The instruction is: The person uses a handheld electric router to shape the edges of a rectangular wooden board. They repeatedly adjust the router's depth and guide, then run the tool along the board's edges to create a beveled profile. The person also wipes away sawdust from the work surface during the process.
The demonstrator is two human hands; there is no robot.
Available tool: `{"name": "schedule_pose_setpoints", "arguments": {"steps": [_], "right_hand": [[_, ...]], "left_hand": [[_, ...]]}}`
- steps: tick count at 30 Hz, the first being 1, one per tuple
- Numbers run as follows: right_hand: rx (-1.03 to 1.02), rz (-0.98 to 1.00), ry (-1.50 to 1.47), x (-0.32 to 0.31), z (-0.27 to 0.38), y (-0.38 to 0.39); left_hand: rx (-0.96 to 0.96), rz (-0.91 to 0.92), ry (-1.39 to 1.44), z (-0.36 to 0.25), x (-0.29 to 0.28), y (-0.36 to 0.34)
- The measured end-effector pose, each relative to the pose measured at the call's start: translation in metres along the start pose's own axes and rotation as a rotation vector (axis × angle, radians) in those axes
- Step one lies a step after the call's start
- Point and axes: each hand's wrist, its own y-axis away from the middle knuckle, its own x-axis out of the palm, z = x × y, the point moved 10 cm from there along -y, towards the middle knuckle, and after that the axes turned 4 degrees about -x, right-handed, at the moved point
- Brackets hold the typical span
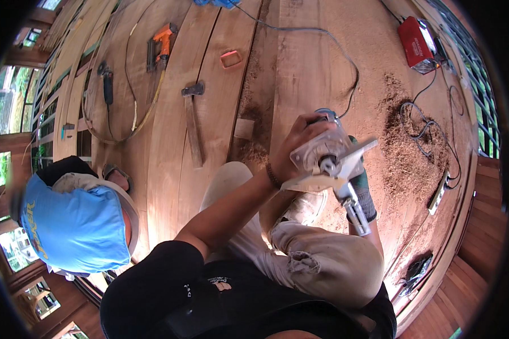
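Note:
A trim router (328,152) is raised over my bent legs, its underside turned up, with a clear plastic base, a metal collet and flat metal guide pieces showing. My bare left hand (306,138) is closed around its body on the left side. On the other side, my right hand (363,195) wears a dark green and grey glove and grips the router from behind; most of its fingers are hidden. A slotted metal bracket (356,214) juts down in front of that glove. The router's dark cord runs off to the far side.
On the planks lie an axe (193,121), an orange nail gun (163,45), an angle grinder (107,85) and an orange square frame (231,59). Wood shavings (407,147), a red box (417,45) and a power strip (438,192) lie right. A person in blue (76,223) bends at left.

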Motion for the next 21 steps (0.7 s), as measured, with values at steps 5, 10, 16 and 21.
{"name": "schedule_pose_setpoints", "arguments": {"steps": [5, 10, 16, 21], "right_hand": [[-0.231, 0.036, 0.430, -0.007, 0.008, 0.010], [-0.470, 0.105, 0.805, 0.008, 0.015, 0.033], [-0.608, 0.003, 1.115, 0.023, 0.044, 0.031], [-0.578, -0.045, 0.898, 0.031, 0.073, 0.036]], "left_hand": [[-0.388, -0.153, 0.416, 0.037, 0.012, 0.019], [-0.266, -0.002, 0.129, 0.027, 0.021, 0.027], [-0.531, -0.003, 0.187, 0.045, 0.029, 0.022], [-0.624, -0.038, 0.145, 0.044, 0.032, -0.005]]}}
